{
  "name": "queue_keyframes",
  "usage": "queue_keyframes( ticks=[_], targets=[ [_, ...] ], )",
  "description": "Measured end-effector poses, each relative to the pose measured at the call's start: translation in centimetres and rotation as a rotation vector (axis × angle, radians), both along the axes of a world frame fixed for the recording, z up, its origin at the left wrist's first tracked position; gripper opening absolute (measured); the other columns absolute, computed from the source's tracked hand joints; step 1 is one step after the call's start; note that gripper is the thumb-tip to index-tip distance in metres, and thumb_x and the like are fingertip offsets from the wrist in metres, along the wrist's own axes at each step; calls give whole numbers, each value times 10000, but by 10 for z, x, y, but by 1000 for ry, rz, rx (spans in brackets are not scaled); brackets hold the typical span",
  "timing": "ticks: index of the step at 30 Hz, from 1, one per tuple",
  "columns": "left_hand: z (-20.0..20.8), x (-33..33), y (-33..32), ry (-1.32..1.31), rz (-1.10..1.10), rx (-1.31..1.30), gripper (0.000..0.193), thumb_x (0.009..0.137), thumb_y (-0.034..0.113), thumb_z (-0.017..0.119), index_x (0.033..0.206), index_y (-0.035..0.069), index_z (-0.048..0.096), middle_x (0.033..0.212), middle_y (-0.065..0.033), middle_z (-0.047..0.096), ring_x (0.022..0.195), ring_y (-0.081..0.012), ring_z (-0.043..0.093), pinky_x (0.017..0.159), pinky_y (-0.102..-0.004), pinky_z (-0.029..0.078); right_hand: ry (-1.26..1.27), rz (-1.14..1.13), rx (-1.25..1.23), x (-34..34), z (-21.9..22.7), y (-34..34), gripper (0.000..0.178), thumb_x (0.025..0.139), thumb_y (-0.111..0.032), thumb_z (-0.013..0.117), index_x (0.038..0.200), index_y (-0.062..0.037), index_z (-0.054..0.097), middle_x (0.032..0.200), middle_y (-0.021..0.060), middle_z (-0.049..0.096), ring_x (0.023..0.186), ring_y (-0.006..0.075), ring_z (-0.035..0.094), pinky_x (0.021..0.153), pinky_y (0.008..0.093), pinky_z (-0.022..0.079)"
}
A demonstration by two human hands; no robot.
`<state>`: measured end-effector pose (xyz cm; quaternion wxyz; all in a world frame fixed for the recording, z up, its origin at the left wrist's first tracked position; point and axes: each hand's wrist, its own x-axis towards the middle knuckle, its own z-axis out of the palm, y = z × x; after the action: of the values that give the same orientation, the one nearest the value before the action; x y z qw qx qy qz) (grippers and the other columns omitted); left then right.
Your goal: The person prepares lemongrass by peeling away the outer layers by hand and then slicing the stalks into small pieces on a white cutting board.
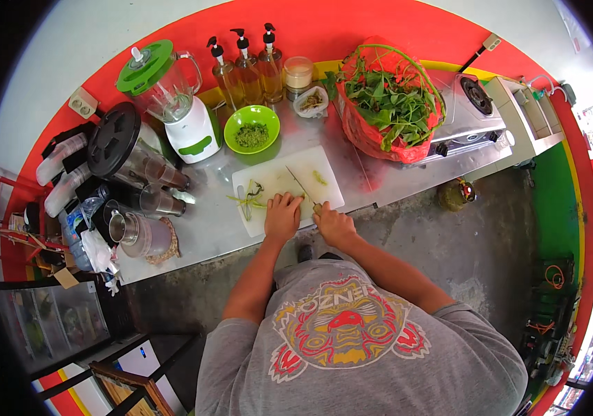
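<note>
A white cutting board [296,161] lies on the metal counter in front of me. My left hand [284,217] rests on it, fingers curled over long thin green stems [246,202] that stick out to its left. In my right hand [335,226] is the handle of a knife [301,186], its blade slanting away to the left, beside my left fingertips. A few cut green pieces [319,178] lie to the right of the blade. Just beyond the board stands a lime-green bowl [273,141] with finely chopped greens [250,134] in it.
A blender [189,135] stands left of the bowl, with pitchers and cups further left. Three pump bottles [248,73] and a small container [311,104] are behind. To the right, a red plastic bag [404,150] of leafy greens [390,104] sits beside a gas stove [459,128].
</note>
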<state>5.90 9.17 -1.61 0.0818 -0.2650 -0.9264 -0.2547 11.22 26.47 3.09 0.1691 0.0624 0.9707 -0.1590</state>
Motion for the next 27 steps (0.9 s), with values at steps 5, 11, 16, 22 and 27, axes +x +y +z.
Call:
queue_keyframes(
  ticks=[5, 11, 16, 22, 27],
  targets=[
    [-3, 0, -1, 2, 8, 24, 211, 928, 166, 601, 1123, 165, 683, 1012, -44, 579, 987, -277, 532, 868, -443, 413, -44, -22, 11, 30, -2, -2, 462, 1036, -462, 504, 1169, -21, 464, 887, 221, 738, 837, 419, 736, 756, 537, 586],
    [1, 0, 1, 21, 18, 65, 197, 926, 156, 605, 1104, 167, 688, 996, -44, 586, 976, -273, 538, 862, -440, 416, -68, -9, -8, 4, 1, -1, 481, 1037, -475, 498, 1189, -21, 450, 958, 247, 732, 907, 447, 720, 803, 555, 566],
    [0, -2, -1, -55, 68, 173, 133, 917, 159, 621, 1011, 152, 715, 941, -30, 621, 943, -270, 563, 851, -419, 421, -85, -23, -29, 15, 15, -5, 460, 1038, -471, 493, 1179, -34, 456, 929, 247, 733, 911, 436, 725, 819, 546, 570],
    [4, -5, 1, -75, 82, 217, 102, 906, 172, 639, 948, 141, 726, 924, -26, 647, 939, -267, 573, 849, -415, 423, -56, -58, -53, 18, -3, -4, 445, 1036, -472, 496, 1157, -46, 453, 931, 245, 732, 891, 443, 722, 795, 554, 569],
    [2, -6, 0, -77, 78, 230, 74, 888, 163, 645, 912, 126, 704, 912, -32, 647, 932, -271, 570, 842, -414, 424, 17, 28, -65, 1, -5, 2, 485, 1040, -474, 488, 1171, -10, 440, 913, 277, 716, 860, 479, 708, 778, 587, 555]
  ],
)
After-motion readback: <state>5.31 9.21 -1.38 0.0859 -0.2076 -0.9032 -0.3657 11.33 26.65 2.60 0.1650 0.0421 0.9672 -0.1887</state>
